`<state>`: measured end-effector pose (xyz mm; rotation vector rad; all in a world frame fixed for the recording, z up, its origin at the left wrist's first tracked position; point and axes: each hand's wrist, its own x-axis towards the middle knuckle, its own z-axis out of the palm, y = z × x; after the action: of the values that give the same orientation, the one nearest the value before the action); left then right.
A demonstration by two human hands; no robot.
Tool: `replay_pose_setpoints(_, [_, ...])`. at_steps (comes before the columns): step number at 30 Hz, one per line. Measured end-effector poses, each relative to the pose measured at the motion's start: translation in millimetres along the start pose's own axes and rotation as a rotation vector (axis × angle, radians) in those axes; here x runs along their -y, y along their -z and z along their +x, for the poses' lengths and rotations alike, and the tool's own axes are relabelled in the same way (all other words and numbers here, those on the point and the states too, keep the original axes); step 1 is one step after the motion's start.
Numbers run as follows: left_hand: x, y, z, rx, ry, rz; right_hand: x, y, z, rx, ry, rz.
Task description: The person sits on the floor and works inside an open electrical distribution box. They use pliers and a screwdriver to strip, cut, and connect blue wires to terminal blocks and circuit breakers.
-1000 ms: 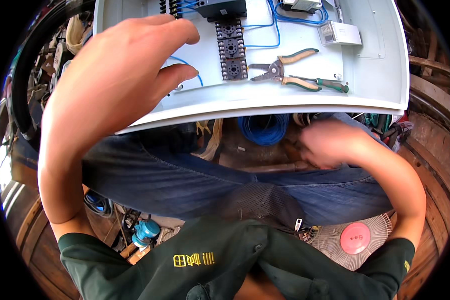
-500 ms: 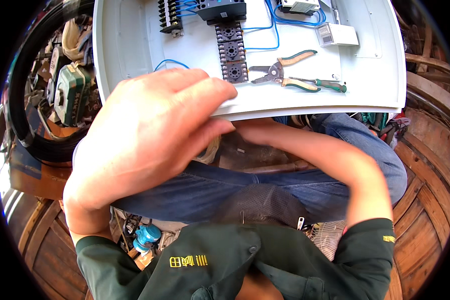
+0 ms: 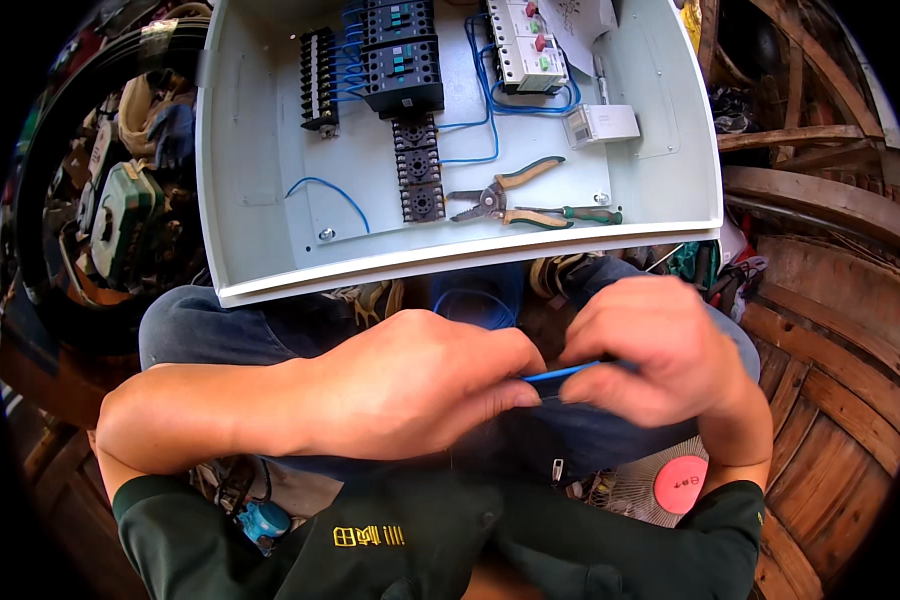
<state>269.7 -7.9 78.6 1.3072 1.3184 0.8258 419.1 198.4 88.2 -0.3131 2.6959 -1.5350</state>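
Observation:
A short straight length of blue wire (image 3: 560,373) spans the gap between my hands, over my lap. My left hand (image 3: 440,375) pinches one end between thumb and fingers. My right hand (image 3: 650,350), a little blurred, has its fingers closed around the other end. Beyond them stands a pale metal electrical box (image 3: 470,250). Inside it lie wire strippers (image 3: 490,200) with handles spread, a green-handled screwdriver (image 3: 592,214) and a loose curved blue wire (image 3: 336,190). Black relay sockets (image 3: 417,165) are mounted in a column below black contactors (image 3: 402,75).
The box also holds a terminal strip (image 3: 317,85), white breakers (image 3: 526,50) and a small white carton (image 3: 602,123). More blue wire (image 3: 475,298) loops below its near edge. A large black coil (image 3: 35,230) and a green case (image 3: 128,205) stand left. Wooden boards (image 3: 820,390) lie right.
My left hand has dropped from the box's near edge to my lap. My right hand has come out from under that edge, and a blue wire now shows between both hands.

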Motion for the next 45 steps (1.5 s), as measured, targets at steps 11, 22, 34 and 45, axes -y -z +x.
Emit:
replay_pose_setpoints(11, [6.1, 7.5, -3.0, 0.042, 0.065, -0.253, -179.8, 6.0, 100.9, 0.783, -0.080, -0.965])
replay_pose_setpoints(22, [21.0, 5.1, -16.3, -0.010, 0.110, -0.305, -86.1, 50.6, 87.8, 0.627, -0.167, -0.924])
replay_pose_setpoints(34, [11.0, -18.3, 1.0, -0.130, 0.276, -0.455, -13.4, 18.9, -113.2, -0.674, -0.134, 0.493])
replay_pose_setpoints(45, [15.3, -64.2, 25.8, -0.498, 0.224, -0.660, -21.4, -65.9, -114.7, -0.584, -0.178, -0.157])
